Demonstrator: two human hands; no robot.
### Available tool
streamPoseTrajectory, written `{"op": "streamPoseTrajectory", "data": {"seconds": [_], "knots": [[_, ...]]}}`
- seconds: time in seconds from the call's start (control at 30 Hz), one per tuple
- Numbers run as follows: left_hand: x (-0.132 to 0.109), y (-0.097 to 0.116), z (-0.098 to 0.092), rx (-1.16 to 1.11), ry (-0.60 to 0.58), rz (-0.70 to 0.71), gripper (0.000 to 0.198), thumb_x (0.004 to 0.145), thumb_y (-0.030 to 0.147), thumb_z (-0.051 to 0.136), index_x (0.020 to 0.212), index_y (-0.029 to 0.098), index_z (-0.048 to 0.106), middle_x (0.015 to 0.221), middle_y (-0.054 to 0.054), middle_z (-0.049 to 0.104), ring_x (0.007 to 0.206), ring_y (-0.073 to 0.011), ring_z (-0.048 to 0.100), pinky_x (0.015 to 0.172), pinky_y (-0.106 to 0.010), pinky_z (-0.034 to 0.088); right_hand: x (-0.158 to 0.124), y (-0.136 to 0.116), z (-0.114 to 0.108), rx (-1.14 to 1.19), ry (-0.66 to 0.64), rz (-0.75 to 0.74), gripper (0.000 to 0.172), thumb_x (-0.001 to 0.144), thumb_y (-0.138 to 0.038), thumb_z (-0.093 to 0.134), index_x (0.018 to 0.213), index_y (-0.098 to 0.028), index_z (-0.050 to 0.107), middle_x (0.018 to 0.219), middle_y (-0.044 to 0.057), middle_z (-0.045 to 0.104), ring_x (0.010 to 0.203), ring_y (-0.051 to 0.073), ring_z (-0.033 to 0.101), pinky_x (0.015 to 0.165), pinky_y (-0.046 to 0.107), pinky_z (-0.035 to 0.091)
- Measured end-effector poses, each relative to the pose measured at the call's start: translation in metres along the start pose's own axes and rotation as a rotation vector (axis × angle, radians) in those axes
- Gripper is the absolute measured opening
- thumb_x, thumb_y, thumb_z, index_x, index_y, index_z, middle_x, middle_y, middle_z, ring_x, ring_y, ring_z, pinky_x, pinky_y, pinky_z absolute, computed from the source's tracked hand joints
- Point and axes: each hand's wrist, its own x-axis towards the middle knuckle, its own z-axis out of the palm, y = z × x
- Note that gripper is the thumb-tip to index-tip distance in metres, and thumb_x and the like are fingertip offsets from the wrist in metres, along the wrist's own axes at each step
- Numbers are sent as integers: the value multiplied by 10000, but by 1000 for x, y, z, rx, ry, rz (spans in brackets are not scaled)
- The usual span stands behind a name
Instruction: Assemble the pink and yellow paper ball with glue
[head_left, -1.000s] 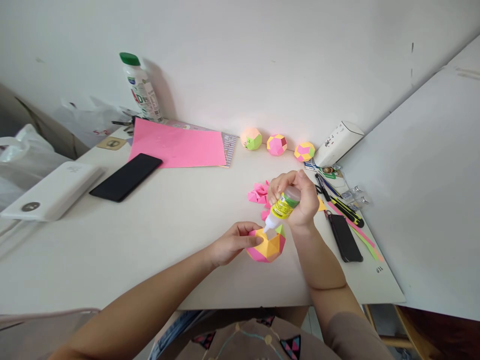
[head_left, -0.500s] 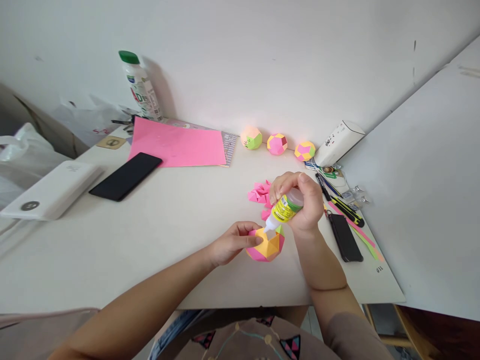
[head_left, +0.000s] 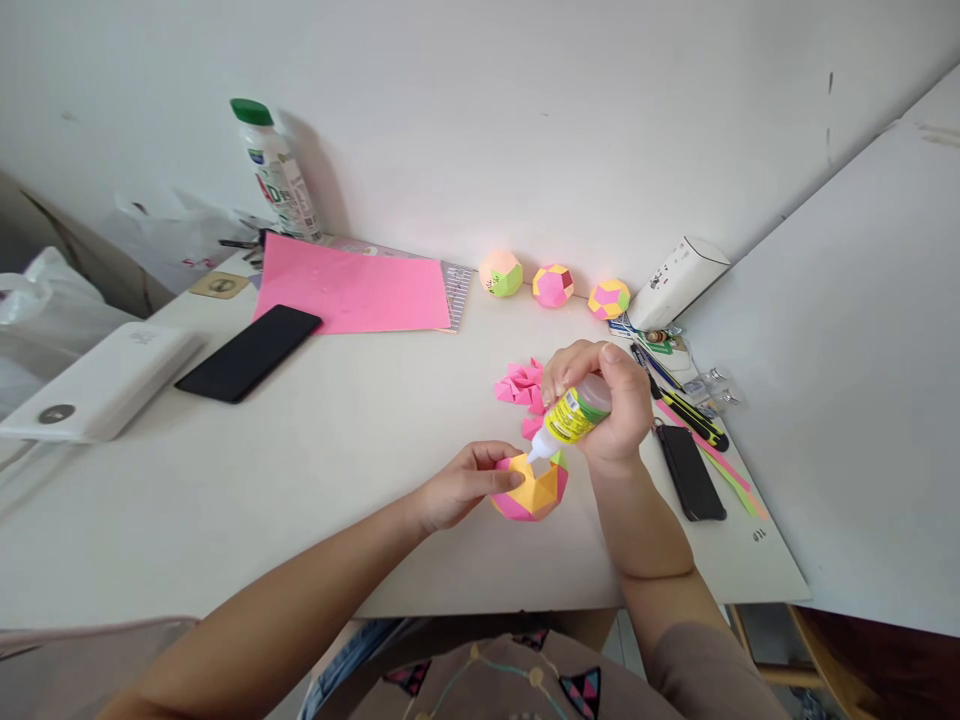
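My left hand (head_left: pixel 457 488) grips a half-built paper ball (head_left: pixel 534 490) of orange, pink and green facets, resting on the white table (head_left: pixel 315 480). My right hand (head_left: pixel 611 405) is closed round a small glue bottle (head_left: pixel 570 418) with a yellow-green label, tilted down to the left. Its white nozzle touches the ball's open top rim. A pile of folded pink paper pieces (head_left: pixel 519 385) lies just behind the ball.
Three finished paper balls (head_left: pixel 553 286) line the back wall beside a white box (head_left: pixel 676 284). Pens, a cutter and a black phone (head_left: pixel 690 472) lie at right. A pink sheet (head_left: pixel 356 285), another black phone (head_left: pixel 249 352), a white power bank (head_left: pixel 97 380) and a green-capped bottle (head_left: pixel 271 170) sit at left.
The glue bottle and my right hand have shifted slightly right, with the nozzle staying at the ball's rim. My left hand keeps the ball still.
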Motion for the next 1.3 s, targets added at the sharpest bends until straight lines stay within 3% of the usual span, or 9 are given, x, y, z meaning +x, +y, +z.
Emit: {"op": "streamPoseTrajectory", "data": {"seconds": [0.4,0.63,1.3], "knots": [[0,0,-1,3,2,-10,240,603,310,798,732,132,701,695,-23,653,649,-134,546,647,-263,394,0,-1,1,15,25,-46,376,871,-341,451,550,-193,578,512,11,509,447,137,495,466,310,398],[0,0,0,37,-7,8,231,634,311,782,745,122,707,714,-34,663,667,-138,556,657,-261,399,-8,13,6,-14,-136,30,363,892,-339,463,598,-181,605,560,12,537,471,124,496,462,285,381],[-1,1,3,-6,51,-12,273,587,320,793,741,110,712,675,-36,662,610,-127,548,609,-250,391,-11,21,10,49,-113,48,360,878,-369,460,607,-179,599,549,11,524,473,123,485,455,277,365]]}}
